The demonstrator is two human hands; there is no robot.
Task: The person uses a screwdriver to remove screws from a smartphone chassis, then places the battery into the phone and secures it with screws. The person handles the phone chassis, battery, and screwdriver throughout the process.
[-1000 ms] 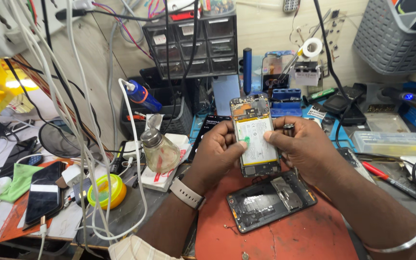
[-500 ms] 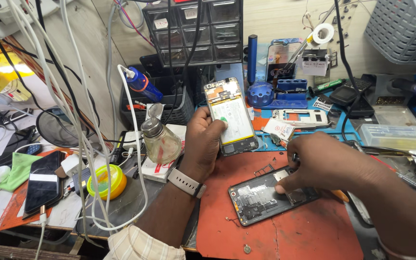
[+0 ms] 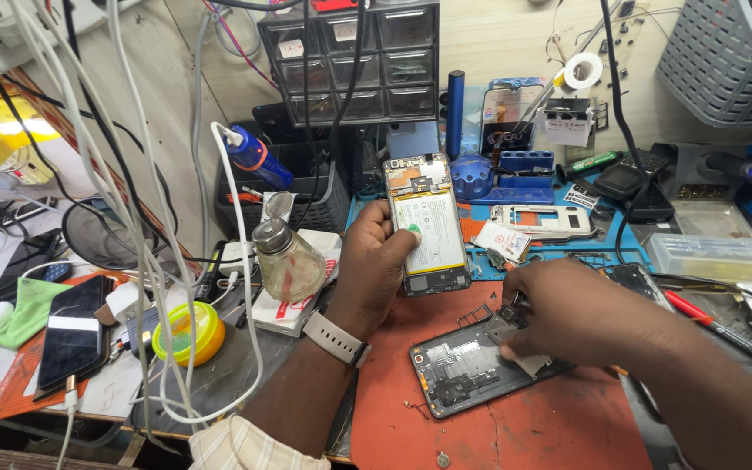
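Standing upright in left hand [image 3: 374, 261]: opened phone [image 3: 428, 228]

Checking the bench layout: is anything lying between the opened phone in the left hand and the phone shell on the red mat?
Nothing visible does. The opened phone is gripped by the left hand; bare red mat separates it from the phone shell.

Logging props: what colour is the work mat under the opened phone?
Orange-red mat, clearest in the head view.

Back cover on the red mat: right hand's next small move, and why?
Probably lift the small metal piece clear of the back cover. The right hand pinches it at the cover's upper edge, while the left hand holds the opened phone upright, apart from the cover.
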